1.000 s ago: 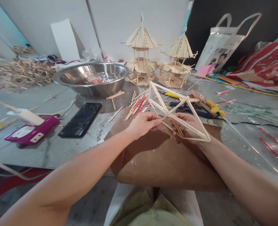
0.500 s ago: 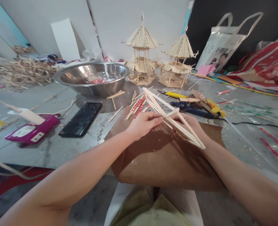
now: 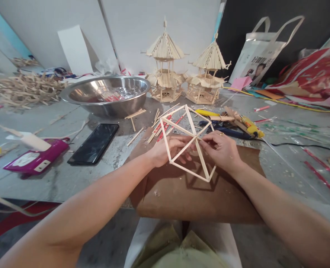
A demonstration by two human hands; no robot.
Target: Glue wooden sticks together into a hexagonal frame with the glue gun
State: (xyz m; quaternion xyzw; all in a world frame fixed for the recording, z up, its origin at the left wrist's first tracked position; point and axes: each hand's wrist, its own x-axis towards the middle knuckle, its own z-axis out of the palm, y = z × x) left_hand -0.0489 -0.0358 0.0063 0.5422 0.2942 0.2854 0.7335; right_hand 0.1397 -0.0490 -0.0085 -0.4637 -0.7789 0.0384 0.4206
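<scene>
A roughly hexagonal frame of thin wooden sticks (image 3: 189,169), with spokes meeting at its middle, is held tilted above a brown sheet (image 3: 165,201). My right hand (image 3: 222,149) pinches the frame close to its centre, thumb and forefinger pressed together. Behind the frame, my left hand (image 3: 167,150) supports it from the left, its fingers partly covered by the sticks. Loose sticks and red-wrapped sticks (image 3: 160,130) lie just beyond my left hand.
Two stick-built pagoda models (image 3: 165,67) stand at the back beside a steel basin (image 3: 106,106). A black phone (image 3: 93,145) and purple power bank (image 3: 36,158) lie left. Yellow-handled tools (image 3: 250,128), a white bag (image 3: 256,56) and a stick pile (image 3: 28,89) are around.
The stick frame has turned from nearly edge-on to facing the camera, showing its spokes. My right hand has come into clearer view at its centre, and my left hand's fingers have spread behind it.
</scene>
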